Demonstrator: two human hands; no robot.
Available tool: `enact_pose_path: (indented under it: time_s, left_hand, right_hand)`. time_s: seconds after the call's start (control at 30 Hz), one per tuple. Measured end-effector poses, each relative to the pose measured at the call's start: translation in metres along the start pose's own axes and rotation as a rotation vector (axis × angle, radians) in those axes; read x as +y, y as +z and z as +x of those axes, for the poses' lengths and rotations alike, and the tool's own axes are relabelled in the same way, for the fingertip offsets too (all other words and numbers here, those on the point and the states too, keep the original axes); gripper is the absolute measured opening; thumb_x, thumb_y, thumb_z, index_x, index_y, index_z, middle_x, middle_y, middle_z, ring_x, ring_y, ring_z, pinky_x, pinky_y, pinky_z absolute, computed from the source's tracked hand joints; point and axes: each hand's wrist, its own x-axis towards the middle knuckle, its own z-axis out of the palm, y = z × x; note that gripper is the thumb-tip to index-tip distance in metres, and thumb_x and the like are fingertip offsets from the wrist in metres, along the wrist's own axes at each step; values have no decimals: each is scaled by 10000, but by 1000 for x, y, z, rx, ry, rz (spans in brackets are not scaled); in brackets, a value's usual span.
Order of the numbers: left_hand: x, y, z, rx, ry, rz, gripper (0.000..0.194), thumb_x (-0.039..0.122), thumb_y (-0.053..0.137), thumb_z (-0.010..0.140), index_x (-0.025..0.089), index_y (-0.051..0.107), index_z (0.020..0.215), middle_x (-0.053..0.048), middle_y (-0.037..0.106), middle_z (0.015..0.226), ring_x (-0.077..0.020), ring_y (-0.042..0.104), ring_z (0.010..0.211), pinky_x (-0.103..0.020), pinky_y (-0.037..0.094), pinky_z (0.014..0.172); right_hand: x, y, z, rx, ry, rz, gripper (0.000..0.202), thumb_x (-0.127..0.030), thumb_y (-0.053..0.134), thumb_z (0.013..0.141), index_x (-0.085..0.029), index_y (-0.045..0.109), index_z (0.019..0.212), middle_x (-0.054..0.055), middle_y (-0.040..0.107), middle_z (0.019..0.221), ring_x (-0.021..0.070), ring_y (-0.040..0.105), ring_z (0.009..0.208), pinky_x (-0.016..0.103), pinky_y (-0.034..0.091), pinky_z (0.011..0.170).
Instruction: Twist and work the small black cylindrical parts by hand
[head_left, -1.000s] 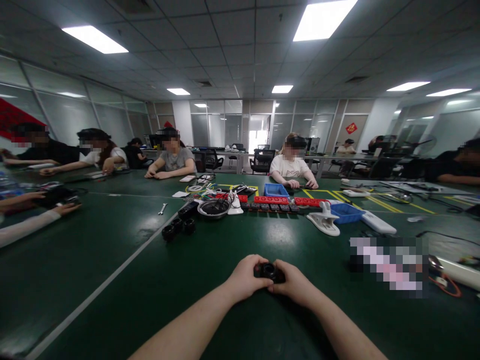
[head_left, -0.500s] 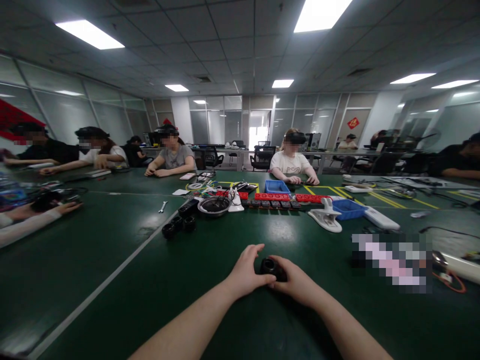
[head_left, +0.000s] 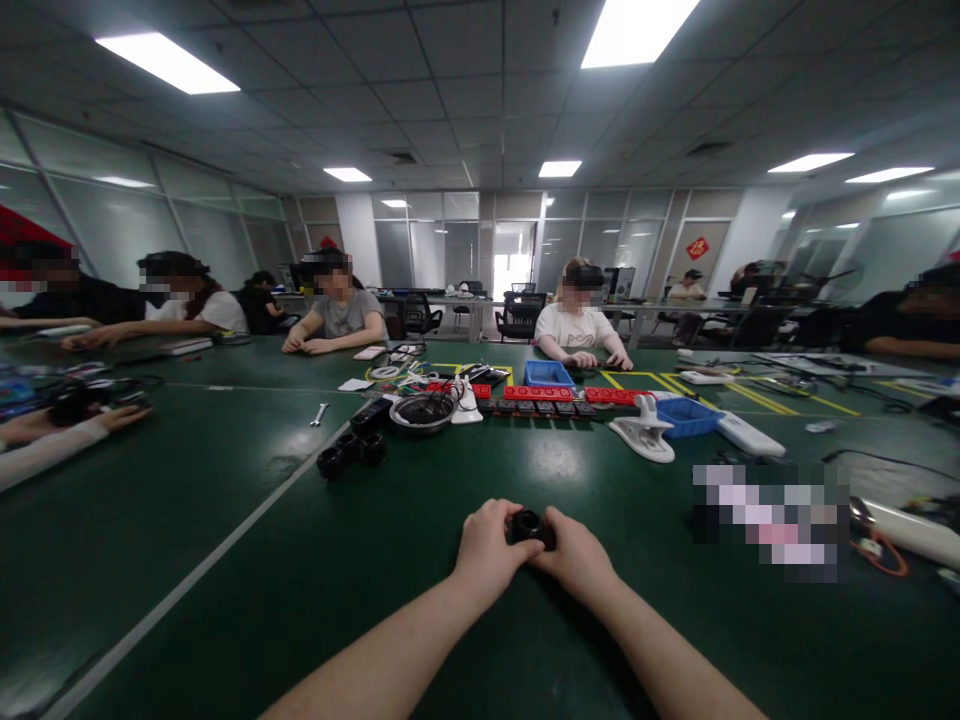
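A small black round part (head_left: 531, 524) with an opening in its top is held between both hands, low over the green table (head_left: 390, 560). My left hand (head_left: 489, 548) grips it from the left, fingers curled behind and thumb in front. On the other side, my right hand (head_left: 576, 555) closes round its right edge, with the thumb near the left thumb. The fingers cover much of the part's sides. Several similar black round parts (head_left: 351, 453) stand together at the left, beyond my left hand.
Beyond the hands lie a round black bowl-like part (head_left: 422, 411), red strips (head_left: 536, 392), blue trays (head_left: 686, 416) and a white clip stand (head_left: 643, 436). A wrench (head_left: 319, 414) lies left. People sit around the table; a co-worker's hands (head_left: 124, 417) are at far left.
My left hand has closed in from the left onto the black part; its fingers were apart before. The part now sits more upright between both hands. The whole view has shifted slightly.
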Motion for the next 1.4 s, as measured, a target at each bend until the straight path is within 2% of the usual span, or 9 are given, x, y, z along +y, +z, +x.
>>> enact_pose_path:
  time_s: [0.17, 0.47, 0.63, 0.77, 0.93, 1.0, 1.13, 1.33, 1.4]
  left_hand:
    - [-5, 0, 3, -14, 17, -55, 374, 254, 697, 601, 180, 574, 946, -36, 548, 920, -182, 517, 814, -280, 411, 725]
    - [-2, -24, 6, -270, 234, -111, 409, 236, 658, 653, 217, 578, 1054, -33, 572, 937, -191, 527, 867, -282, 409, 764]
    - [-3, -25, 6, -352, 265, -138, 446, 230, 663, 649, 219, 564, 1084, -38, 568, 1000, -194, 524, 901, -281, 403, 776]
    - [-3, -23, 6, -347, 246, -122, 433, 255, 686, 624, 215, 584, 1042, -28, 570, 938, -182, 524, 833, -270, 406, 726]
    - [0, -14, 2, -233, 134, -77, 384, 264, 711, 578, 184, 597, 935, -16, 545, 841, -168, 505, 748, -256, 396, 659]
    - [1, -8, 0, -157, 64, -47, 369, 270, 710, 573, 177, 584, 907, -17, 534, 847, -164, 500, 736, -254, 392, 646]
    - [0, -1, -2, -34, 13, 23, 353, 296, 705, 576, 173, 566, 876, -23, 530, 857, -177, 494, 767, -265, 385, 658]
    - [-2, -13, 3, -186, 119, -54, 339, 258, 673, 620, 190, 573, 936, -21, 528, 903, -165, 504, 790, -264, 404, 705]
    - [-3, -17, 5, -249, 162, -77, 350, 252, 659, 640, 201, 573, 975, -22, 531, 920, -169, 507, 812, -266, 405, 723]
  right_hand:
    - [-4, 5, -3, 69, -4, -44, 264, -389, 604, 656, -192, 466, 767, 16, 555, 719, 161, 515, 625, 237, 294, 504]
    - [16, -14, 0, -189, -156, 451, 596, -174, 639, 607, -136, 411, 1156, 69, 547, 994, 191, 541, 840, 305, 414, 733]
    - [19, -16, 2, -319, -239, 511, 311, -181, 626, 625, -123, 574, 926, 31, 582, 846, 185, 535, 788, 282, 411, 696]
    - [19, -16, 2, -304, -182, 403, 269, -213, 663, 598, -143, 565, 838, -11, 545, 726, 148, 502, 676, 230, 369, 574]
    - [9, -8, 0, -99, -105, 88, 363, -384, 715, 532, -174, 482, 715, -15, 523, 682, 140, 474, 611, 220, 286, 499]
    - [1, -4, -2, -27, -74, -39, 361, -434, 674, 572, -182, 470, 730, 1, 536, 693, 151, 488, 607, 231, 280, 498]
    - [-11, 1, -6, 40, -41, -205, 229, -342, 582, 667, -176, 492, 796, 49, 572, 780, 197, 538, 704, 264, 337, 570]
    - [4, -10, -5, -85, -199, 151, 670, -361, 667, 601, -152, 412, 1185, 104, 514, 1117, 236, 493, 992, 319, 372, 824]
    - [13, -15, -3, -173, -247, 300, 646, -299, 668, 610, -160, 426, 1192, 89, 512, 1138, 223, 483, 1013, 313, 361, 857]
